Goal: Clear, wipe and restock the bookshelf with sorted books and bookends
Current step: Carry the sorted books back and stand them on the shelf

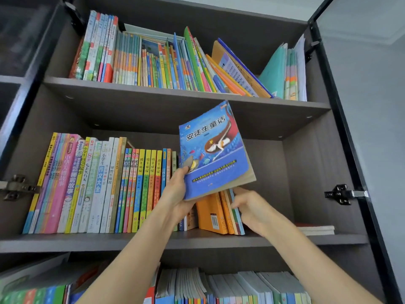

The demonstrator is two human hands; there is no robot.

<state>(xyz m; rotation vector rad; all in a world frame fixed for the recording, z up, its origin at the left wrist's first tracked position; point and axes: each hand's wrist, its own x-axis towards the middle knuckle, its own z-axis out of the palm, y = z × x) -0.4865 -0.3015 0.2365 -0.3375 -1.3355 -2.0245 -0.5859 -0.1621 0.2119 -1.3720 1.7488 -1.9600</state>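
A blue paperback with a mermaid cover [215, 150] is held up in front of the middle shelf [131, 241], tilted to the right. My left hand [176, 194] grips its lower left corner, thumb on the cover. Below it my right hand [252, 210] rests against a few leaning orange books [213, 213], fingers on their outer side. A long row of upright books [98, 187] fills the left half of this shelf.
The top shelf [175, 91] holds many thin books, those on the right leaning, plus teal folders [278, 73]. A flat book [317, 230] lies at the middle shelf's right end. More books [230, 288] fill the shelf below. Dark cabinet doors stand open, with hinges [344, 194] at both sides.
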